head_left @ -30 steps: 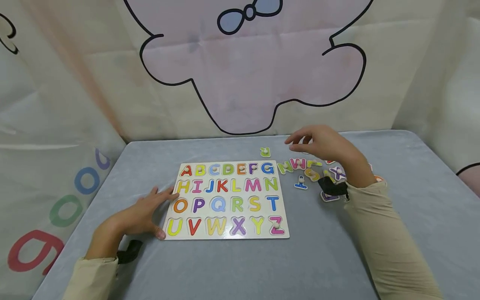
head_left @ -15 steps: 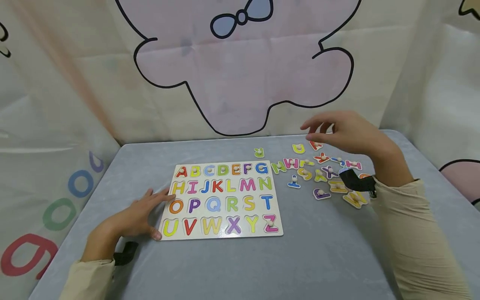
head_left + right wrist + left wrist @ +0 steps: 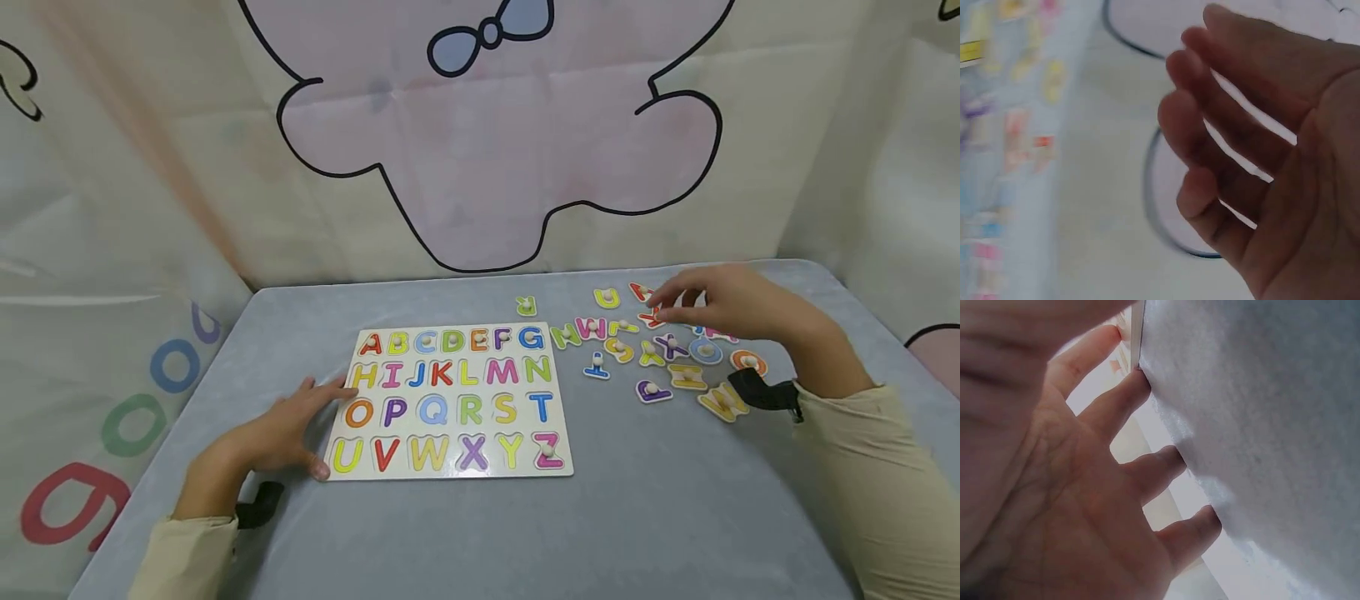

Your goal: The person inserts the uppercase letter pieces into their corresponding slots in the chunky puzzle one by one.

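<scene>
A white alphabet puzzle board [image 3: 491,427] lies flat on the table. Knobbed letters sit in its top row, and a pink Z piece [image 3: 548,451] is in the bottom right slot. My left hand [image 3: 281,429] rests against the board's left edge, fingers spread; the left wrist view shows the fingertips [image 3: 1200,528] along that edge. Over the loose letter pieces, my right hand [image 3: 727,302] hovers with loosely bent fingers and nothing visible between them. Its fingertips are nearest a red letter A [image 3: 641,292] and another red letter piece [image 3: 649,320]. The hand hides some pieces behind it.
Several loose letters lie right of the board, among them a blue T [image 3: 597,367], a purple letter piece [image 3: 653,392] and a yellow W-shaped piece [image 3: 723,402]. A green R [image 3: 527,306] lies behind the board. A printed cloth backdrop [image 3: 480,167] stands at the table's far edge.
My right hand has moved right, first rising, then lowering over the red pieces. More loose letters are uncovered. My left hand stays at the board's edge.
</scene>
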`<action>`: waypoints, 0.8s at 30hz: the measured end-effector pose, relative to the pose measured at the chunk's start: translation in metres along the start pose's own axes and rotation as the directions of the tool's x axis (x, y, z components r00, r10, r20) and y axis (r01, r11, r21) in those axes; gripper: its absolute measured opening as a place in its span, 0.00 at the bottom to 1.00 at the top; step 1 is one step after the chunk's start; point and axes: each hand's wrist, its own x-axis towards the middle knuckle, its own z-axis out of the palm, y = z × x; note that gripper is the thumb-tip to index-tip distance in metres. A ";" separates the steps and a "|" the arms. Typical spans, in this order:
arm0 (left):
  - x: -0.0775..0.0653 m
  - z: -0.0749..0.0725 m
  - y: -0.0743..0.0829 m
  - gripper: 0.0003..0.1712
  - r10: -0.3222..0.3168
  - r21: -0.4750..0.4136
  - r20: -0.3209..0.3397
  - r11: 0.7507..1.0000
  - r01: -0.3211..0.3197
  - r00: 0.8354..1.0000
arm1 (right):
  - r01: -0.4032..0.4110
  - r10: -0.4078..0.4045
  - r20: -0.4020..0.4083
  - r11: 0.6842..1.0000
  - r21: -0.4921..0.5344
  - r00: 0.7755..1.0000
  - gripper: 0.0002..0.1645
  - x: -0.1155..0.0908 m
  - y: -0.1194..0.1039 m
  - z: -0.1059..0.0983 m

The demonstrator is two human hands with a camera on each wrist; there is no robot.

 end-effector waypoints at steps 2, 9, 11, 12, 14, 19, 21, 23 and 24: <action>0.001 0.001 0.001 0.66 -0.009 0.003 0.003 1.000 0.009 1.000 | -0.003 0.002 0.088 1.000 0.014 0.996 0.14 -0.004 0.012 0.006; 0.000 -0.004 0.002 0.65 0.007 0.021 -0.009 1.000 -0.007 1.000 | -0.055 0.047 0.137 0.997 0.060 0.989 0.16 -0.022 0.042 0.008; 0.000 -0.004 0.002 0.65 0.007 0.015 -0.008 1.000 -0.007 1.000 | -0.050 0.032 0.175 0.994 0.097 0.984 0.15 -0.025 0.048 0.012; 0.000 -0.004 0.003 0.65 0.004 0.011 -0.006 1.000 -0.004 1.000 | -0.049 0.025 0.201 0.993 0.111 0.979 0.15 -0.025 0.051 0.014; -0.001 -0.003 0.003 0.65 -0.002 0.001 -0.007 1.000 0.002 1.000 | -0.047 0.009 0.247 0.988 0.149 0.969 0.15 -0.024 0.055 0.020; -0.004 0.000 0.004 0.65 0.002 -0.004 -0.015 1.000 -0.002 1.000 | -0.039 -0.022 0.306 0.981 0.191 0.952 0.13 -0.016 0.056 0.033; -0.004 -0.001 0.004 0.65 0.000 -0.002 -0.017 1.000 0.000 1.000 | -0.036 -0.024 0.323 0.983 0.179 0.946 0.13 -0.013 0.054 0.036; -0.003 -0.002 0.005 0.65 -0.003 0.002 -0.018 1.000 0.003 1.000 | -0.047 -0.007 0.333 0.987 0.153 0.943 0.12 -0.010 0.053 0.038; -0.002 -0.002 0.006 0.65 -0.007 0.003 -0.018 1.000 0.007 1.000 | -0.058 0.008 0.337 0.989 0.139 0.942 0.11 -0.010 0.052 0.039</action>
